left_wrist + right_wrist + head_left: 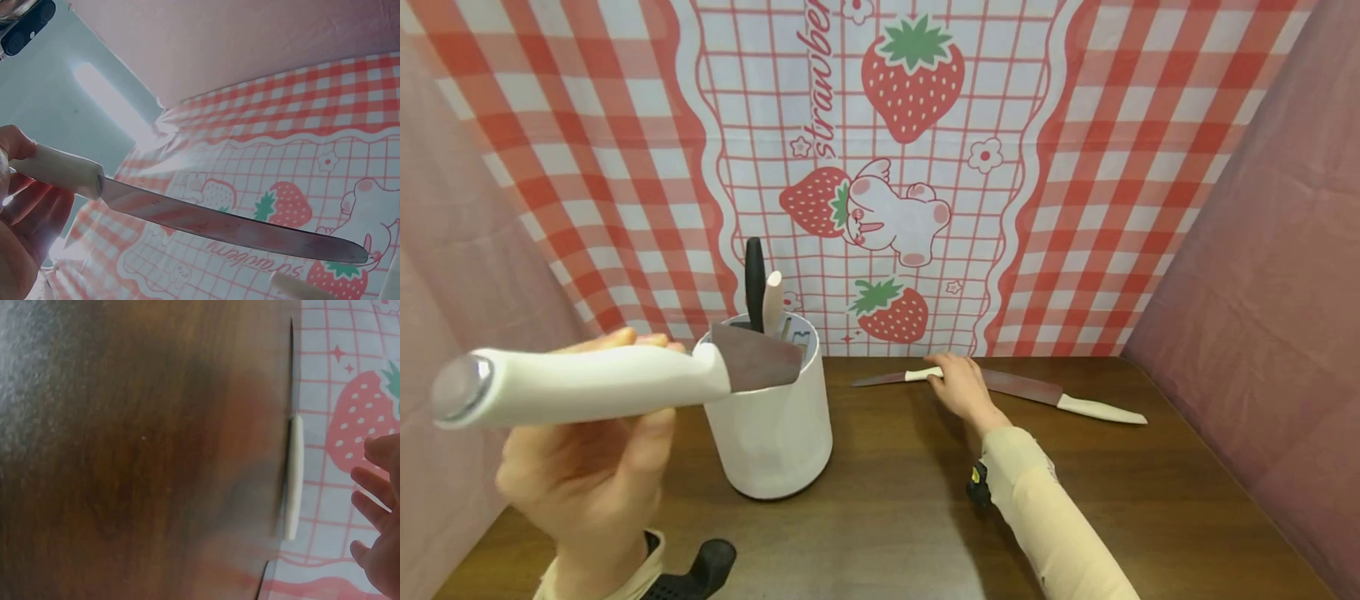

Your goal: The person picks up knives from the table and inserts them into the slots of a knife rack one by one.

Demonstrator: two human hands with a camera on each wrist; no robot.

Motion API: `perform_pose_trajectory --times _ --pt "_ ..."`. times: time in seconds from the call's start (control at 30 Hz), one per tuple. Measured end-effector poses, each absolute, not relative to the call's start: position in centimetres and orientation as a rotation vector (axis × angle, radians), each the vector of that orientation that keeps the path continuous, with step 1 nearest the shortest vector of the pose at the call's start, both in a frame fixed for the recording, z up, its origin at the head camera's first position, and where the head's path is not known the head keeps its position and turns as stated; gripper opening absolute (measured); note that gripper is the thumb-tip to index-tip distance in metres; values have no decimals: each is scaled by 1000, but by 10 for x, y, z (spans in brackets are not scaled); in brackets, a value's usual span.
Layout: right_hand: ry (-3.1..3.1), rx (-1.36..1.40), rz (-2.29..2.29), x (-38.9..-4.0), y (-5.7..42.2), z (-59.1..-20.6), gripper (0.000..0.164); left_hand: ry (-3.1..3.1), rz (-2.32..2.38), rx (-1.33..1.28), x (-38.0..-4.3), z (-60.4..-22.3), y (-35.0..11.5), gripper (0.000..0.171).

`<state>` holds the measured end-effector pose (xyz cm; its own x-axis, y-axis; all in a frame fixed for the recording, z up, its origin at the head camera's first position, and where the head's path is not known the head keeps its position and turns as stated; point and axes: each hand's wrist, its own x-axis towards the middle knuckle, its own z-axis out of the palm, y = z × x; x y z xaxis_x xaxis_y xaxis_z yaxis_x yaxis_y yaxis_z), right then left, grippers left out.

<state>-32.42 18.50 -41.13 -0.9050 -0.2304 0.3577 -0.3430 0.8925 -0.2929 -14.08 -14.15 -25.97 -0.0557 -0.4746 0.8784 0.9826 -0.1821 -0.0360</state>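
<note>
My left hand (583, 471) grips the white handle of a large knife (606, 383), its blade pointing right. In the head view that blade overlaps the rim of a white round knife holder (767, 442); whether it is inside I cannot tell. The left wrist view shows the whole blade with its rounded tip. Over the back of the table, my right hand (962, 387) is beside a small white-handled knife (922, 375). Its fingers are spread and apart from that handle in the right wrist view. A longer white-handled knife (1101, 409) lies to the right, its blade tip hidden behind the hand.
A black handle (755, 283) and a white handle (772, 304) stick up from the holder. Behind the brown wooden table (880, 517) hangs a strawberry-patterned cloth (1037, 167). Pink cloth (1247, 292) closes off the right side, with more on the left.
</note>
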Motion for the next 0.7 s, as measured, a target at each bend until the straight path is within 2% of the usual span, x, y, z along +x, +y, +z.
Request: perform_pose_trajectory --times 0.5,0.7 --pt "-2802 381 367 -335 190 -423 32 -698 -1520 -920 -142 -255 -154 50" --pt "-2937 350 303 -337 184 -428 40 -679 -1512 -923 -144 -252 -156 51"
